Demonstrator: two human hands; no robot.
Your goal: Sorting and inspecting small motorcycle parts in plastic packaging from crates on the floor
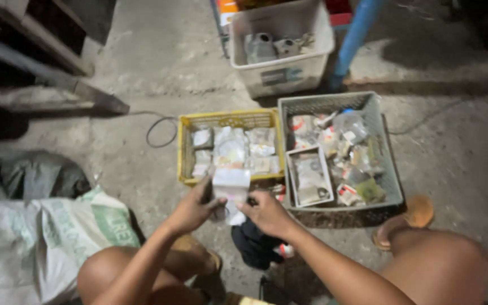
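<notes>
Packet [231,186] between left hand [194,208], right hand [266,213]

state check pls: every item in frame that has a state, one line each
left hand: gripping a small clear packet
right hand: pinching the same packet's lower edge
yellow crate: open, part filled with flat packets
grey crate: open, crowded with bagged parts
white tub: lidless, metal parts inside
white sack: lying slumped on the floor

Bare arms, tan sandal [419,210]
</notes>
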